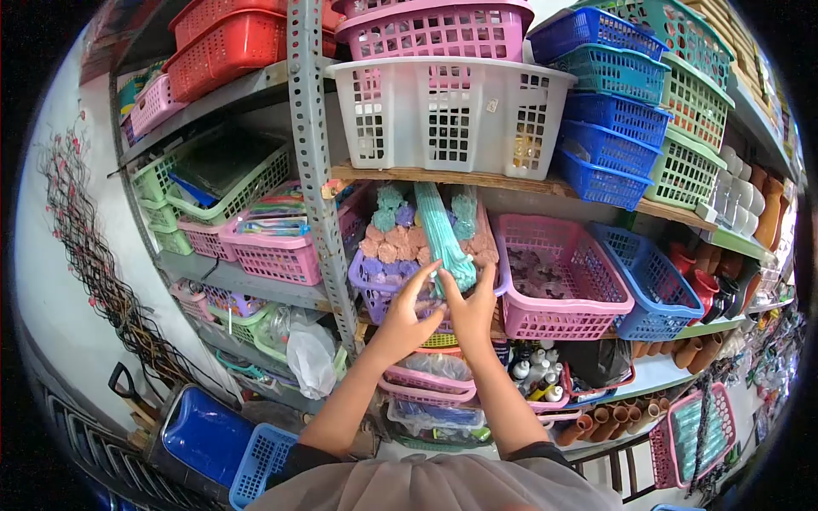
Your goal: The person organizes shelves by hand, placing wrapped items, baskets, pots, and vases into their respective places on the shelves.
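Observation:
A long teal bundle (441, 226), ribbed and wrapped in what looks like clear plastic, slants over a purple basket (375, 298) on the middle shelf. My left hand (411, 317) curls at the left of its lower end, fingers bent against it. On the other side, my right hand (471, 308) closes round the same end. Some fingertips are hidden by the bundle. Behind it in the basket lie clusters of peach ruffled flowers (396, 245), purple flowers (388, 271) and teal flowers (389, 209).
Right of the purple basket stand a pink basket (567, 298) and a blue basket (652, 277). A white crate (452, 115) sits on the shelf above. A perforated metal post (311, 162) rises close on the left. Bottles (537, 370) and clay pots (609, 422) stand lower right.

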Action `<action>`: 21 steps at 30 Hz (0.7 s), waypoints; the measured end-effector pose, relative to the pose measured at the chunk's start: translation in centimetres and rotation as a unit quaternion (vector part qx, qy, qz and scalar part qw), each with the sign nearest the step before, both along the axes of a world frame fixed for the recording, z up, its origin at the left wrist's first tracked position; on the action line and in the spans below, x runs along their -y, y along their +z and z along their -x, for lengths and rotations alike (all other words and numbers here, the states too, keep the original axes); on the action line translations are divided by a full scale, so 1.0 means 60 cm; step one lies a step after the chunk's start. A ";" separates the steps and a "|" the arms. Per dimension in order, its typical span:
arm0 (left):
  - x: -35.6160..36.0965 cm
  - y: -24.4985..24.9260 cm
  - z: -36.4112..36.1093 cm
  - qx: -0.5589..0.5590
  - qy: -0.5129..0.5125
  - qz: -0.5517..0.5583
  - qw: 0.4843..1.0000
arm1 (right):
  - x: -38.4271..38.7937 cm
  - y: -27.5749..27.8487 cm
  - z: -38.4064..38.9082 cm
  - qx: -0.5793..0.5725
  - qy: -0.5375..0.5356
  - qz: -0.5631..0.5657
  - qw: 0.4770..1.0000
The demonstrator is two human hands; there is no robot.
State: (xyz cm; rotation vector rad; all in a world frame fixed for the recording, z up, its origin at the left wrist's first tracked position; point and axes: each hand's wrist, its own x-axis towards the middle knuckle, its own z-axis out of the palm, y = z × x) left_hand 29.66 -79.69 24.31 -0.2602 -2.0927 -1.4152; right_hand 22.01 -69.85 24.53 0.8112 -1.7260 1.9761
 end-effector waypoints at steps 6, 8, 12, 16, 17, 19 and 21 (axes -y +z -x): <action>0.037 0.019 0.033 -0.008 0.054 0.036 0.998 | 0.030 0.005 0.024 -0.010 0.062 -0.036 0.997; 0.035 0.045 0.032 -0.028 0.098 0.014 0.995 | 0.041 0.012 0.029 -0.063 0.068 -0.012 0.996; 0.055 0.066 0.057 -0.082 0.198 0.101 0.972 | 0.046 0.013 0.052 -0.130 0.100 -0.063 0.984; 0.082 0.065 0.092 -0.101 0.193 0.110 0.970 | 0.034 -0.003 0.056 -0.107 0.087 -0.087 0.987; 0.088 0.064 0.100 -0.114 0.218 0.148 0.958 | 0.027 -0.006 0.055 -0.105 0.082 -0.088 0.987; 0.106 0.064 0.126 -0.124 0.178 0.091 0.972 | 0.012 -0.011 0.054 -0.145 0.035 -0.136 0.979; 0.099 0.087 0.124 -0.095 0.119 0.040 0.988 | -0.009 -0.013 0.064 -0.176 -0.022 -0.180 0.967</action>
